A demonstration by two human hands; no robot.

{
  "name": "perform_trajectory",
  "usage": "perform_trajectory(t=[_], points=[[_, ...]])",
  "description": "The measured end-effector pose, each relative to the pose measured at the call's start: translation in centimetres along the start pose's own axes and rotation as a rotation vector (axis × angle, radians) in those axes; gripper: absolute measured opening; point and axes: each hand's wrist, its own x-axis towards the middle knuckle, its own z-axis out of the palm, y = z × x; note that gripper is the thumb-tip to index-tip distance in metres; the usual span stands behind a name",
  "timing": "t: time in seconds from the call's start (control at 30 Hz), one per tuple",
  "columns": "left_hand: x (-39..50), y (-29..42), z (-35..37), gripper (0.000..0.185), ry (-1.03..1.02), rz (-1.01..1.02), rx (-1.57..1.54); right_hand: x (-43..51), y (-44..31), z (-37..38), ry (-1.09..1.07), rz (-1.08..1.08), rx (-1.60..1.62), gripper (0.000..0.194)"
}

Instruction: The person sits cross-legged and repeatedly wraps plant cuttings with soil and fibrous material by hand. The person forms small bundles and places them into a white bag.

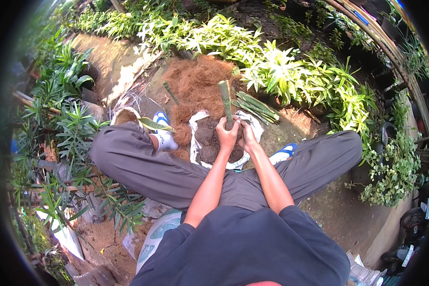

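Observation:
My left hand (pixel 227 134) and my right hand (pixel 248 136) are cupped together around the base of a snake plant leaf cutting (pixel 225 100). The cutting stands nearly upright, its cut top end pointing away from me. Dark soil, apparently a lump, shows between my fingers, though they hide most of it. Beneath my hands is an open white sack (pixel 194 143) with its rim rolled down. Moist dark soil (pixel 207 137) fills it, with rounded lumps at the left.
Brown coconut fibre (pixel 200 77) is heaped beyond the sack, with another leaf cutting (pixel 171 93) at its left. Several cut leaves (pixel 257 106) lie at the right. A yellow-edged leaf (pixel 155 124) sits by a round container (pixel 126 115). Leafy plants (pixel 279 71) border the ground.

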Motion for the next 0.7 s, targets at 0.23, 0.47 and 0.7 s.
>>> perform_trajectory(t=[0.23, 0.47, 0.7], points=[[1.4, -0.7, -1.1, 0.034, 0.153, -0.354, -0.628, 0.9, -0.4, -1.2, -0.151, 0.063, 0.29, 0.056], [1.8, -0.7, -1.6, 0.038, 0.181, -0.474, -0.735, 1.1, 0.2, -1.1, 0.035, -0.086, 0.02, 0.041], [1.9, -0.1, -0.7, 0.039, 0.138, -0.497, -0.773, 3.4, 0.1, -3.2, 0.087, -0.693, -0.483, 0.023]])
